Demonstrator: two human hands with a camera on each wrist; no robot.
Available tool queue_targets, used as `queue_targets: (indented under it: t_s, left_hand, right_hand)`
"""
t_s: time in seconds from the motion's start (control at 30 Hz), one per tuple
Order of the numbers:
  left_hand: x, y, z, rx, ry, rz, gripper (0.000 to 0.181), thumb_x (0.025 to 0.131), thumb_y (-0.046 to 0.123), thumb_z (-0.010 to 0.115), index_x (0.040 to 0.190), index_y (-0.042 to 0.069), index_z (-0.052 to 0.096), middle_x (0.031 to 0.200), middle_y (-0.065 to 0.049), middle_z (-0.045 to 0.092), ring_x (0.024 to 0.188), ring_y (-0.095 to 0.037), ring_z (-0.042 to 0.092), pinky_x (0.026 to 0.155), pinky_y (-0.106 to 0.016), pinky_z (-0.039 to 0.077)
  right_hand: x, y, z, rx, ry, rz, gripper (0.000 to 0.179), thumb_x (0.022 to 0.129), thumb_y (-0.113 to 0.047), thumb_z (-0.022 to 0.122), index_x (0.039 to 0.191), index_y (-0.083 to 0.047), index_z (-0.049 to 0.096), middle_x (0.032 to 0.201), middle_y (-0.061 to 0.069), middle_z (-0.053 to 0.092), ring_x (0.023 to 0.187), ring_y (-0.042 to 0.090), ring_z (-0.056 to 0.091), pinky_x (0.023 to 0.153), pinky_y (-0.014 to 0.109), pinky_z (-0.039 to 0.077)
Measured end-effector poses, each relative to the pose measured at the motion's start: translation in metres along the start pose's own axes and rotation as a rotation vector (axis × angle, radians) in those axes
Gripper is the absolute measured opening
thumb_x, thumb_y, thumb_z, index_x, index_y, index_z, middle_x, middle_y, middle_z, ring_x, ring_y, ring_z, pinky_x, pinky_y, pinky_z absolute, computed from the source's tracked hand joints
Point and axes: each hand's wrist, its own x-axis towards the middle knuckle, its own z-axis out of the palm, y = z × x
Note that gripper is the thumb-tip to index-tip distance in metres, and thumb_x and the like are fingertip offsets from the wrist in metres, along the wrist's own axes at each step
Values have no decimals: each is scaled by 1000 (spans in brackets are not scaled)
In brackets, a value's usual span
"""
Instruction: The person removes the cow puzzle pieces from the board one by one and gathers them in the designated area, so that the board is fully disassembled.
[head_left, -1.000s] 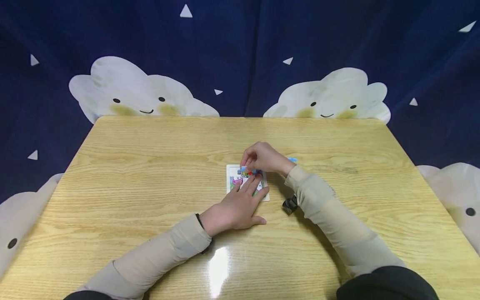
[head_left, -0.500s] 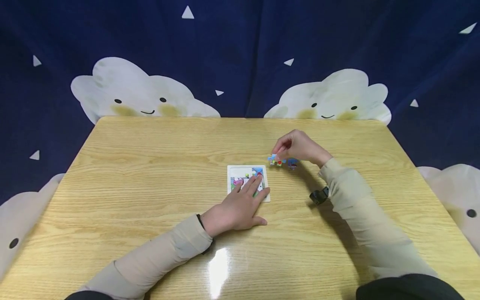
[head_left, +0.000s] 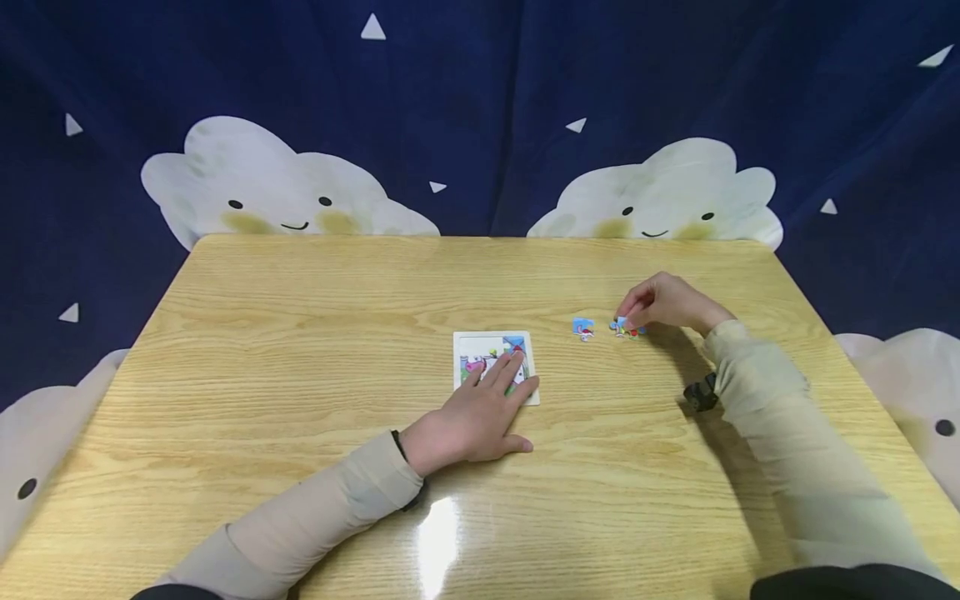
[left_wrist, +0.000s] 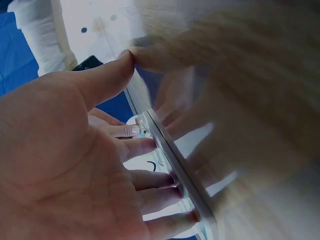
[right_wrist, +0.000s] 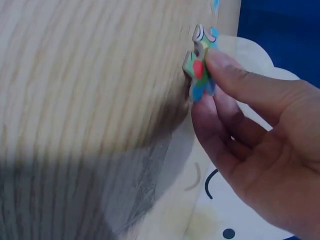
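A small jigsaw puzzle in a white frame [head_left: 459, 337] lies at the middle of the table, partly filled, its upper left showing bare white. My left hand [head_left: 476, 421] rests on its lower part with fingers spread and straight; in the left wrist view the fingers [left_wrist: 155, 187] lie over the frame's edge. To the right, my right hand [head_left: 671, 302] pinches a colourful puzzle piece [right_wrist: 199, 67] between thumb and fingers, close to the tabletop. Another puzzle piece [head_left: 582, 328], blue with red and white, lies between the frame and that hand.
The wooden table [head_left: 300, 358] reaches back to a dark blue curtain [head_left: 480, 100] printed with white clouds. A black wrist strap [head_left: 701, 393] shows at the right sleeve.
My right hand has moved from above the puzzle frame out to the right, carrying the puzzle piece with it. The other loose piece has come into full view. My left hand stays put.
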Motion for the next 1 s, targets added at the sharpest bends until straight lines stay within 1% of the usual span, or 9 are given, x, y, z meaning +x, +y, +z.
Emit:
queue_targets:
  t_s: [0.13,0.2,0.43,0.53,0.63,0.73,0.87,0.97,1.0]
  left_hand:
    - [0,-1,1,-9,1,1,84,94,57,55,157,13,22,162,-18,3,149,-31,5,117,-48,15]
    - [1,-1,1,-10,3,1,83,94,57,55,157,13,22,162,-18,3,149,-31,5,117,-48,15]
    - [0,0,2,2,10,3,83,94,57,55,157,13,23,162,-19,4,149,-31,6,117,-48,15]
    - [0,0,2,11,12,0,83,94,57,54,157,13,23,162,-18,4,149,-31,6,117,-48,16]
    - [0,1,2,18,12,1,83,94,57,54,157,13,23,162,-18,4,149,-31,6,117,-48,16]
    - [0,2,2,21,15,5,83,94,57,54,157,12,23,162,-18,5,149,-31,6,116,-49,17]
    - [0,2,2,21,17,4,83,94,57,53,157,12,23,162,-18,4,149,-31,6,117,-48,16]
    - [-1,2,2,20,16,1,82,95,57,53,157,12,22,163,-18,4,149,-31,5,117,-48,16]
    - [-1,2,2,19,19,2,82,95,56,53,157,13,22,163,-18,4,149,-31,5,117,-48,16]
  right_hand:
    - [3,2,2,-66,20,-36,12,82,-1,77,93,0,75,86,8,71,74,16,62,65,27,50]
    - [3,1,3,-74,17,-52,12,81,0,77,93,1,74,86,8,70,75,18,62,65,26,50]
    - [1,5,6,-43,5,-24,11,82,2,76,92,2,71,81,9,68,72,16,63,65,26,51]
    - [1,7,6,-30,10,-31,11,82,1,76,92,2,71,81,9,69,72,16,63,65,27,51]
    - [-2,10,4,-10,8,-38,13,83,-2,77,94,2,72,84,10,70,73,15,64,65,27,52]
    - [-6,10,0,31,27,-37,15,84,-3,76,97,3,72,89,12,72,76,14,66,67,28,53]
    - [-7,5,-5,73,72,-50,17,85,-4,75,100,5,71,94,15,72,80,16,68,69,28,53]
    - [-4,-9,1,66,78,-103,16,86,-5,75,99,4,71,93,14,72,80,15,68,70,27,54]
    - [-2,-16,6,68,72,-124,15,87,-4,74,99,4,71,92,13,72,80,17,69,71,27,54]
